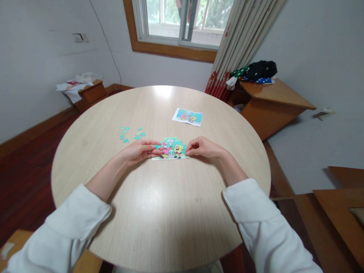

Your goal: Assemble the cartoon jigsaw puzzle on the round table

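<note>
A partly assembled cartoon jigsaw puzzle (171, 149) lies in the middle of a round wooden table (159, 212). My left hand (139, 150) rests at its left edge, fingers stretched flat toward a teal piece there. My right hand (202, 147) sits at the puzzle's right edge, fingers curled and pinching its lower right corner. Several loose teal puzzle pieces (131, 133) lie scattered to the left, beyond my left hand. A printed reference picture (187, 116) lies farther back on the table.
A slanted wooden desk (273, 99) with dark polka-dot cloth (257, 70) stands at the right beside striped curtains (241, 41). A small wooden box with papers (85, 89) sits on the floor at the left. Wooden boards (335, 204) lie at the lower right.
</note>
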Tool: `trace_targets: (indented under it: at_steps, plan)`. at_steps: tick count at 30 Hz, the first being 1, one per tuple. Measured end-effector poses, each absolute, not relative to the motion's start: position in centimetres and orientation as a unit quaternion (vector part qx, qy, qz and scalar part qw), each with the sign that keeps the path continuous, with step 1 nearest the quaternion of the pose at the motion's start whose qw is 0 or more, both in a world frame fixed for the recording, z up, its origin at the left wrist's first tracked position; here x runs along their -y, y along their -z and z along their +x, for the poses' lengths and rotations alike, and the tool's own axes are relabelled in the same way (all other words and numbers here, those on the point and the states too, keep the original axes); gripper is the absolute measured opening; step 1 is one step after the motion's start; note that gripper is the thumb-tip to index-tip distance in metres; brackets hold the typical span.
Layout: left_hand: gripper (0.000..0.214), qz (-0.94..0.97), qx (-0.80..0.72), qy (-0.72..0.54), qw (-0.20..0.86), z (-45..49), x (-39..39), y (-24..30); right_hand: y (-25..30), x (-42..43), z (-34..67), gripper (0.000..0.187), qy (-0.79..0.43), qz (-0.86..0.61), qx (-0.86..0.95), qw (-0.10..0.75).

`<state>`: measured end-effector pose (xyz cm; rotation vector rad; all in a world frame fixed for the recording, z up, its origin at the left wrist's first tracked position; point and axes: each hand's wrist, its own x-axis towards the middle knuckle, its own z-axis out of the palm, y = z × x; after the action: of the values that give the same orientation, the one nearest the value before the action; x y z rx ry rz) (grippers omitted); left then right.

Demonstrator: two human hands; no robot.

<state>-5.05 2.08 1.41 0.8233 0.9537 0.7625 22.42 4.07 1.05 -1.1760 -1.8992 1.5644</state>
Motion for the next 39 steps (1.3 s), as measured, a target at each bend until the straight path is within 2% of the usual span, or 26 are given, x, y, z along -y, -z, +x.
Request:
trace_targets:
  at_steps: [39]
  plan:
    - [0.015, 0.371, -0.433, -0.346, 0.746, -4.76, -2.13, -1.61, -1.44, -3.93, 21.84, 0.022, -0.514, -0.452, 0.706, 0.182]
